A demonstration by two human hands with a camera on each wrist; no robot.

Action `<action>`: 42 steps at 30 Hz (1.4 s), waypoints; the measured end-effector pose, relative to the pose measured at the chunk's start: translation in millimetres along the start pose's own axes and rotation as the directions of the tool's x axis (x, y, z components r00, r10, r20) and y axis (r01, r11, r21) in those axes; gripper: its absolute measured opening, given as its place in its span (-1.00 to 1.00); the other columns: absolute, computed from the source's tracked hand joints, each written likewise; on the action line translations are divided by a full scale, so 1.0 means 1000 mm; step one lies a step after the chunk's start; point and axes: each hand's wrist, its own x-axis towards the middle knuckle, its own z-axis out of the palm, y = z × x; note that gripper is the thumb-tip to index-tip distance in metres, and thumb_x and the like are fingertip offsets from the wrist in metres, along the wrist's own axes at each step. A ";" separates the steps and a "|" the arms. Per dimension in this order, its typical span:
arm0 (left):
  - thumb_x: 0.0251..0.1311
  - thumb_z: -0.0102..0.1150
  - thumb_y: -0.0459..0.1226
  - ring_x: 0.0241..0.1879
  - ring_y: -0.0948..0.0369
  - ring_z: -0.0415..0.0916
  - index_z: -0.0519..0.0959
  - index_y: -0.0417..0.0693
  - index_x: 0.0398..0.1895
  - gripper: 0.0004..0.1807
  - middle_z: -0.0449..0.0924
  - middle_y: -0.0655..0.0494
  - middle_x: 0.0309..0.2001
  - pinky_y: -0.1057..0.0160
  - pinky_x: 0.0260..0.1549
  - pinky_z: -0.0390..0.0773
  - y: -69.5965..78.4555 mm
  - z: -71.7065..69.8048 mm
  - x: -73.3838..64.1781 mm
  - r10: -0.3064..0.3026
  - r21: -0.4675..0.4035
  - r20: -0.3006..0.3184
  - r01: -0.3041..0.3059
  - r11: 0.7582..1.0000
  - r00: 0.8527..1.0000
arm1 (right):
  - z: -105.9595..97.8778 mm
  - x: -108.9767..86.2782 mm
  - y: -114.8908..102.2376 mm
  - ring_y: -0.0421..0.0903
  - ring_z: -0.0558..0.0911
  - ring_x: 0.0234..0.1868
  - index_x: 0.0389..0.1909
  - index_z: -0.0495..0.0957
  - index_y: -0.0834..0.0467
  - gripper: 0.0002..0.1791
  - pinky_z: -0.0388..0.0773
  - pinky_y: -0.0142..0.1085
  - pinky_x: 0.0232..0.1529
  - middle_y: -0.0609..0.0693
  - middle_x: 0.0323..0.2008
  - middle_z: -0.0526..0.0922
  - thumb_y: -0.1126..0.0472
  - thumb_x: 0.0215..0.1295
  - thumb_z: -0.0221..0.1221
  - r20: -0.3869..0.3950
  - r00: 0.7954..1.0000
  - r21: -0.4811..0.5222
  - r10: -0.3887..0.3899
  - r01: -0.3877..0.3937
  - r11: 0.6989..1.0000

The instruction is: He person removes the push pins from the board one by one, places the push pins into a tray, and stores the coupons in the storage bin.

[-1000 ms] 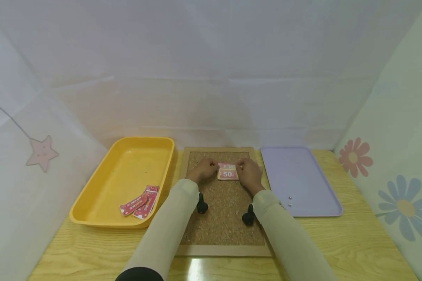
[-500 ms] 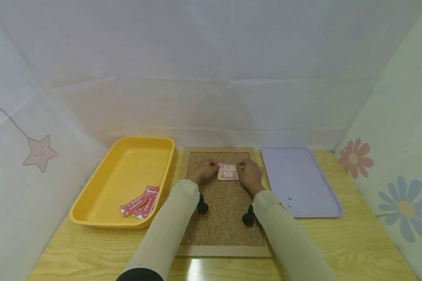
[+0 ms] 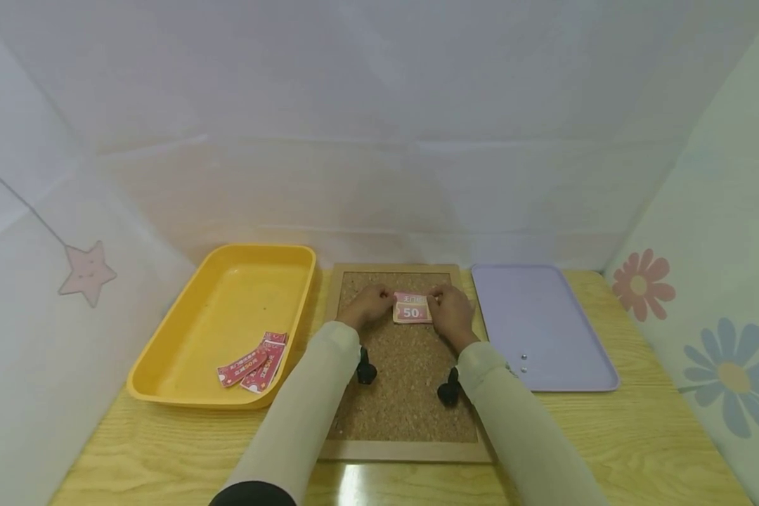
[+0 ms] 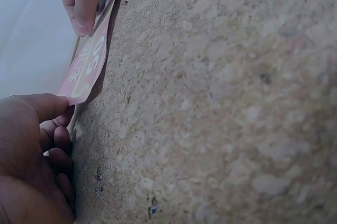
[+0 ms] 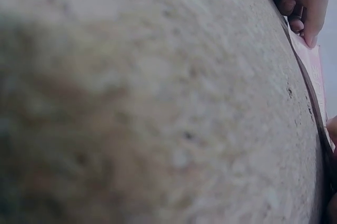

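A pink and red coupon (image 3: pixel 412 309) marked "50" lies over the upper part of a wood-framed cork board (image 3: pixel 405 379). My left hand (image 3: pixel 372 305) pinches its left end between thumb and fingers, as the left wrist view shows at the coupon's corner (image 4: pixel 79 84). At the other end, my right hand (image 3: pixel 451 313) holds it with the thumb on top. Seen from the left wrist, the coupon stands slightly off the cork at its near edge. In the right wrist view only a pale strip of the coupon (image 5: pixel 311 66) shows.
To the left, a yellow tray (image 3: pixel 221 274) holds several red coupons (image 3: pixel 259 362). A lilac tray (image 3: pixel 544 316) with two small silvery pieces (image 3: pixel 523 363) is on the right. All stand on a wooden table (image 3: pixel 645 450); white sheeting (image 3: pixel 379 176) rises behind.
Both hands and the coupon keep their places on the board. The whole head view has shifted very slightly.
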 end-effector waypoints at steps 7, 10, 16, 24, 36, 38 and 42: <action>0.47 -0.07 -0.15 -0.33 0.13 0.36 0.55 -0.13 -0.16 -0.74 0.47 0.02 -0.28 0.17 -0.35 0.36 -0.001 -0.003 0.003 0.021 -0.041 0.018 -0.021 0.999 1.000 | -0.009 0.005 0.004 -0.02 0.56 -0.23 -0.05 0.60 0.08 -0.73 0.39 -0.03 -0.09 0.01 -0.24 0.61 0.01 0.42 0.10 0.091 0.996 0.134 0.026 -0.038 0.990; 0.47 -0.07 -0.10 -0.20 0.11 0.42 0.57 -0.08 -0.06 -0.71 0.52 0.03 -0.15 0.12 -0.20 0.42 -0.005 -0.008 0.003 -0.012 -0.051 0.044 0.014 0.999 0.999 | -0.015 0.003 0.005 -0.02 0.56 -0.19 0.02 0.55 0.10 -0.68 0.45 -0.09 -0.10 0.03 -0.18 0.59 -0.01 0.45 0.05 0.168 0.984 0.209 0.050 -0.085 0.974; 0.46 -0.06 -0.10 -0.17 0.09 0.38 0.54 -0.10 -0.07 -0.71 0.50 -0.01 -0.11 0.09 -0.16 0.39 -0.005 -0.018 0.003 -0.066 -0.068 0.076 0.071 0.995 0.995 | -0.028 -0.002 0.000 0.01 0.57 -0.10 0.04 0.52 0.11 -0.67 0.50 -0.11 -0.08 0.07 -0.10 0.59 0.00 0.46 0.04 0.208 0.977 0.249 0.053 -0.105 0.963; 0.46 -0.07 -0.11 -0.24 0.12 0.40 0.53 -0.14 -0.04 -0.69 0.52 -0.01 -0.15 0.17 -0.23 0.41 -0.003 -0.019 0.002 -0.115 -0.053 0.039 0.117 0.992 0.993 | -0.034 -0.006 0.000 0.01 0.55 -0.04 0.06 0.53 0.12 -0.68 0.48 -0.09 -0.05 0.08 -0.03 0.58 0.02 0.47 0.05 0.174 0.985 0.258 0.013 -0.059 0.964; 0.48 -0.11 -0.11 -0.16 0.08 0.46 0.49 -0.15 0.06 -0.66 0.53 -0.02 -0.15 0.13 -0.17 0.45 -0.007 -0.023 0.000 -0.102 -0.178 0.041 0.108 0.978 0.994 | -0.049 -0.011 0.008 0.03 0.55 -0.07 0.09 0.51 0.08 -0.64 0.52 -0.08 -0.09 0.07 -0.06 0.58 -0.05 0.44 0.05 0.183 0.983 0.279 0.009 -0.061 0.958; 0.49 -0.13 -0.11 -0.10 0.03 0.48 0.48 -0.17 0.05 -0.66 0.53 -0.04 -0.12 0.08 -0.09 0.46 -0.006 -0.025 -0.002 -0.083 -0.203 0.048 0.091 0.975 0.995 | -0.051 -0.011 0.009 0.03 0.54 -0.07 0.08 0.51 0.10 -0.63 0.51 -0.08 -0.08 0.08 -0.07 0.57 -0.05 0.43 0.07 0.175 0.985 0.280 0.000 -0.050 0.959; 0.51 -0.16 -0.15 -0.20 0.05 0.49 0.51 -0.20 -0.01 -0.67 0.53 -0.07 -0.15 0.09 -0.18 0.49 -0.004 -0.029 -0.007 -0.006 -0.182 0.034 0.012 0.983 0.999 | -0.057 -0.013 0.011 0.05 0.53 -0.03 0.09 0.51 0.15 -0.60 0.49 -0.05 -0.03 0.11 -0.05 0.56 -0.04 0.44 0.06 0.172 0.985 0.278 -0.030 -0.019 0.960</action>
